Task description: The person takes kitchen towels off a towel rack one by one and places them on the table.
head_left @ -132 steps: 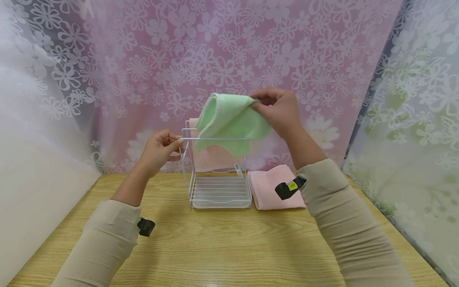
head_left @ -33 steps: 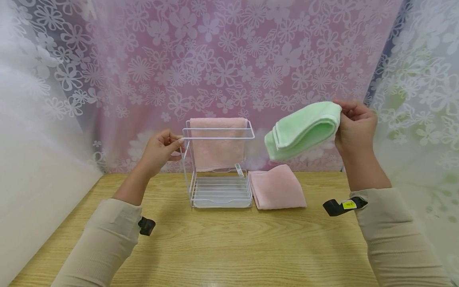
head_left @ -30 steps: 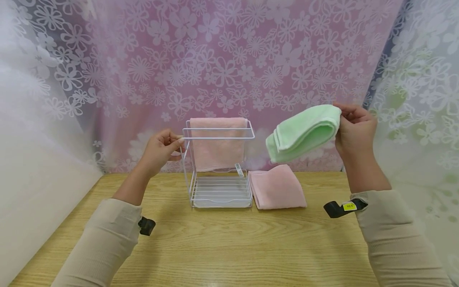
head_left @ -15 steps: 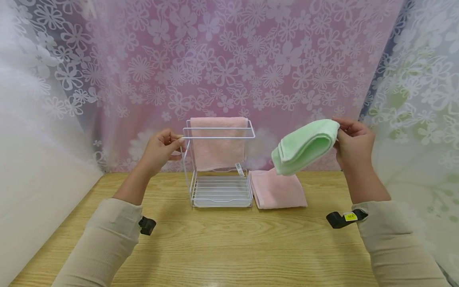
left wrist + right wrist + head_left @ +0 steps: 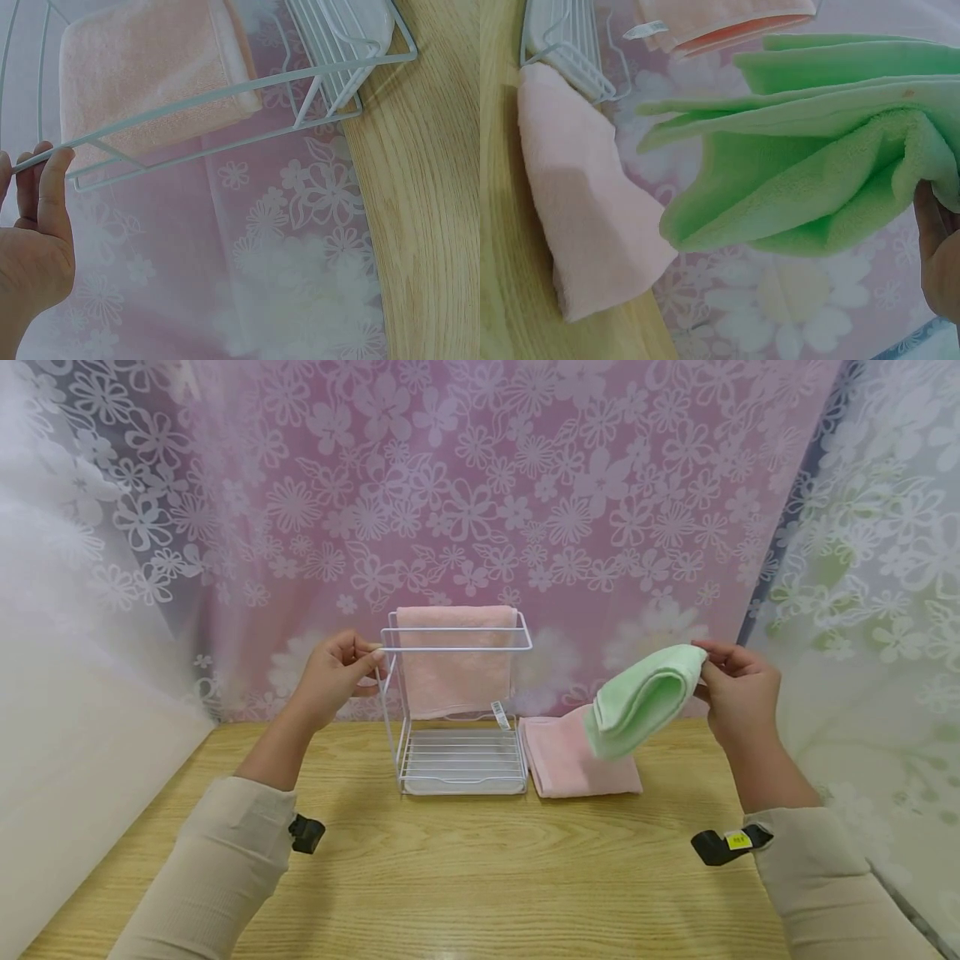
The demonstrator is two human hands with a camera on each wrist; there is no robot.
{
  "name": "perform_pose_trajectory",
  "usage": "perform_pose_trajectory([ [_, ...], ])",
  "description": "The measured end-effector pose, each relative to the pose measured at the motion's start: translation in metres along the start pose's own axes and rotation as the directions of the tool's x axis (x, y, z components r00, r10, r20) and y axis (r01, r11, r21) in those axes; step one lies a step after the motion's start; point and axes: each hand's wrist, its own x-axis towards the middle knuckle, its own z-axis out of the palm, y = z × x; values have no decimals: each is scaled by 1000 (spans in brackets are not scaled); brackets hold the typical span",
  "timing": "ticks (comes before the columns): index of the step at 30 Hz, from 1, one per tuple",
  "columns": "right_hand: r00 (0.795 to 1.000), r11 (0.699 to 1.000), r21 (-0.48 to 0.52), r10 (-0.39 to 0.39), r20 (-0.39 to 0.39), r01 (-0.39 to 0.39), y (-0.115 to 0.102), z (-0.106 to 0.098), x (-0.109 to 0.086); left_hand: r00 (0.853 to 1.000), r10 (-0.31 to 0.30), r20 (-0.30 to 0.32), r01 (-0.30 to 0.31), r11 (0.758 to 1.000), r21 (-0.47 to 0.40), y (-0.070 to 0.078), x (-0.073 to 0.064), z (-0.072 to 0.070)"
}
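My left hand (image 5: pixel 341 677) pinches the upper left corner of a white wire towel rack (image 5: pixel 457 649); in the left wrist view its thumb and fingers (image 5: pixel 54 195) close round the bar. A pink towel (image 5: pixel 457 664) hangs folded over the rack's back bar, and the two bars in front of it are bare. At the right, my right hand (image 5: pixel 742 689) pinches a folded green towel (image 5: pixel 645 697) by its right end, the rest drooping to the left. The green towel overlaps a second, folded pink towel (image 5: pixel 562 764) that lies on the table beside the rack.
The rack's base carries a slatted shelf over a white tray (image 5: pixel 465 787). A small paper tag (image 5: pixel 500 716) dangles below the hanging pink towel. The wooden table (image 5: pixel 480 877) ends at a pink floral curtain (image 5: pixel 480 485) behind, with pale sheets at both sides.
The green towel, earlier above the rack's front bars, has been carried off to the right and then lowered over the folded pink towel. My left hand stays on the rack.
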Motion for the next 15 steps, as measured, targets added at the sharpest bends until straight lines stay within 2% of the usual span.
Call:
perform_pose_trajectory([
  [7, 997, 993, -118, -6, -77, -3, 6, -9, -4, 1000, -4, 3, 4, 1000, 7, -1, 0, 0],
  [15, 996, 994, -104, -22, -88, 13, 13, -23, -11, 1000, -3, 7, 3, 1000, 0, -1, 0, 0],
])
